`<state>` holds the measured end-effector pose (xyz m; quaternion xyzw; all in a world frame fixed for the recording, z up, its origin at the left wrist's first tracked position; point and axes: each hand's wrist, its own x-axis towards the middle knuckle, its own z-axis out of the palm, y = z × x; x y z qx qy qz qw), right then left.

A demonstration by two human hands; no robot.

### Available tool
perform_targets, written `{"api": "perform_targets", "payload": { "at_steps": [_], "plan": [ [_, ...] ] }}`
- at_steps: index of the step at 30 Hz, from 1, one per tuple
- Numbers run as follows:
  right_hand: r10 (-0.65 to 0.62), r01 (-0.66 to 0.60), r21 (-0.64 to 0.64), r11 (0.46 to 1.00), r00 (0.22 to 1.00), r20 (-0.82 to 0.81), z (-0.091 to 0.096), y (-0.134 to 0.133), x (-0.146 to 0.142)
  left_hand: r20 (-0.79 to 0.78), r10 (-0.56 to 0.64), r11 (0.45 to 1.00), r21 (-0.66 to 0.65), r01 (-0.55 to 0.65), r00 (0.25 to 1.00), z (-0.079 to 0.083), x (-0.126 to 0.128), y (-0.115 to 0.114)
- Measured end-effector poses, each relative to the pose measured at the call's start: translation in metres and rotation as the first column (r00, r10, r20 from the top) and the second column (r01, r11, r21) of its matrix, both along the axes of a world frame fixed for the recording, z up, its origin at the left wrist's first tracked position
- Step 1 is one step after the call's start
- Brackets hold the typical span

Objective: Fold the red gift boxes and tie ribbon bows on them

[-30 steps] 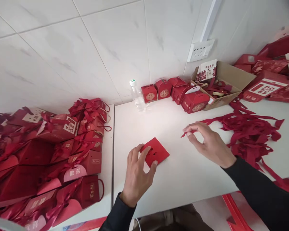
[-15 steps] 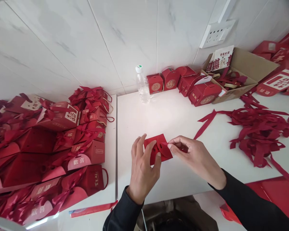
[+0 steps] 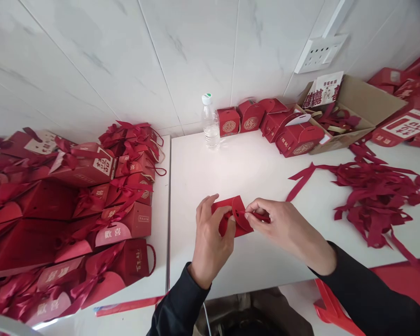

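Observation:
A small red gift box [image 3: 244,204] is on the white table in front of me, with rounded flaps on its top. My left hand [image 3: 213,238] grips it from the left, thumb and forefinger closed over the flaps near a hole. At the box's right side my right hand [image 3: 283,224] pinches a dark red ribbon [image 3: 262,217], which runs to the flaps. Part of the ribbon and the box's left side are hidden behind my fingers.
Ribboned red boxes [image 3: 135,219] crowd the left table. Along the wall stand a water bottle [image 3: 211,123], several red boxes [image 3: 250,116] and a cardboard carton [image 3: 378,105]. Loose ribbons [image 3: 374,191] lie heaped at right, near a red plastic stool [image 3: 332,308].
The view has shifted slightly. My left finger and thumb have drawn closer together at the flaps, and one flap now stands more upright. My right hand still pinches the ribbon.

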<state>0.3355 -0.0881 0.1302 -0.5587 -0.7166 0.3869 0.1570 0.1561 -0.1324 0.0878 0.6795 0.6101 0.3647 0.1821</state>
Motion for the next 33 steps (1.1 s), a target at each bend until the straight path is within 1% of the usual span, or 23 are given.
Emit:
{"api": "perform_targets", "payload": {
  "at_steps": [4,8,9,11,13,14,16,18,20,22,23,25,28,33],
  "plan": [
    [0.03,-0.031,0.029,0.999,0.998,0.053,0.002,0.005,-0.003,0.048,0.0,1.0,-0.004,0.001,0.999,-0.001,0.001,0.004],
    [0.077,-0.081,0.059,0.995,0.994,0.075,0.001,0.006,-0.004,0.128,0.008,0.999,-0.049,-0.001,0.992,0.0,0.002,0.006],
    [0.081,-0.087,0.095,0.992,0.994,0.069,0.001,0.006,-0.005,0.149,0.016,0.998,-0.057,-0.008,0.989,0.001,0.002,0.005],
    [0.103,-0.108,0.218,0.97,0.994,0.034,0.002,0.005,-0.006,0.19,0.052,0.998,-0.042,-0.044,0.98,0.004,0.003,0.003],
    [0.162,-0.149,0.333,0.931,0.987,-0.014,0.005,0.004,-0.009,0.227,0.092,0.995,0.01,-0.097,0.969,0.009,0.003,-0.001],
    [0.21,-0.184,0.351,0.918,0.977,-0.039,0.007,0.004,-0.011,0.244,0.106,0.992,0.042,-0.119,0.964,0.011,0.002,-0.003],
    [0.284,-0.243,0.313,0.918,0.954,-0.094,0.01,0.004,-0.016,0.258,0.122,0.984,0.092,-0.151,0.958,0.014,0.002,-0.009],
    [0.299,-0.26,0.249,0.933,0.944,-0.136,0.01,0.006,-0.019,0.232,0.142,0.981,0.096,-0.168,0.962,0.014,0.001,-0.016],
    [0.284,-0.248,0.225,0.942,0.948,-0.142,0.007,0.007,-0.021,0.153,0.146,0.987,0.048,-0.155,0.977,0.011,0.0,-0.021],
    [0.279,-0.245,0.238,0.94,0.953,-0.121,0.001,0.009,-0.022,0.081,0.121,0.993,-0.015,-0.12,0.989,0.006,0.0,-0.025],
    [0.277,-0.244,0.246,0.938,0.955,-0.109,-0.001,0.009,-0.021,0.073,0.113,0.993,-0.036,-0.111,0.991,0.003,0.001,-0.026],
    [0.272,-0.243,0.26,0.934,0.959,-0.081,-0.006,0.01,-0.021,0.122,0.133,0.99,-0.065,-0.125,0.984,-0.002,0.0,-0.028],
    [0.271,-0.247,0.262,0.933,0.961,-0.056,-0.01,0.01,-0.022,0.244,0.186,0.981,-0.107,-0.165,0.952,-0.004,-0.001,-0.029],
    [0.292,-0.265,0.255,0.93,0.953,-0.076,-0.011,0.008,-0.028,0.344,0.18,0.982,-0.123,-0.146,0.921,-0.002,-0.001,-0.032]
  ]
}}
